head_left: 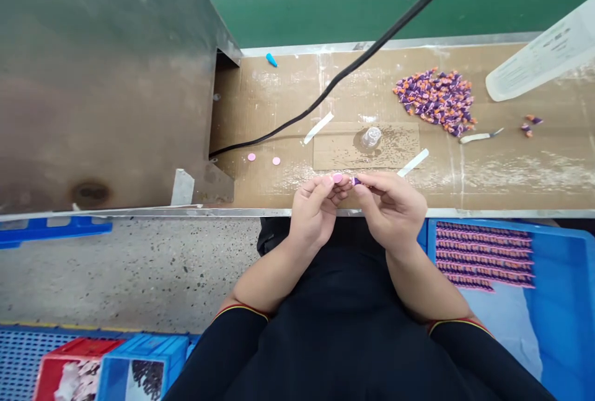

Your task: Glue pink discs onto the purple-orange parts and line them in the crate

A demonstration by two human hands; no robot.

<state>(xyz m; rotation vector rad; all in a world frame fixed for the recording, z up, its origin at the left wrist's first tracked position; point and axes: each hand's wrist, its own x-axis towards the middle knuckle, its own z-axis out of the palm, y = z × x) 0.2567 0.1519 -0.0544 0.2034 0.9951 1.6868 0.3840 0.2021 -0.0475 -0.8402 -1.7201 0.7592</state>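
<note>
Above the bench's front edge, my left hand point(315, 207) pinches a small round pink disc point(337, 178) between thumb and finger. Close beside it, my right hand point(393, 206) grips a tiny purple piece point(356, 181) by its fingertips; the piece's far end is hidden. The two parts are near each other, and I cannot tell whether they touch. Beyond my hands a small clear cup point(370, 137) stands on a wet-spotted cardboard piece point(334, 150). Two more pink discs, one at the left point(251, 157) and one nearer point(276, 161), lie on the bench.
A heap of purple-and-orange pieces point(437, 100) lies right of the cup, near a thin brush-like tool point(481, 136) and a translucent container point(534, 57). A black cable point(325, 92) crosses above. Rows of pieces fill part of a blue tray point(562, 277). A metal housing point(106, 91) stands left.
</note>
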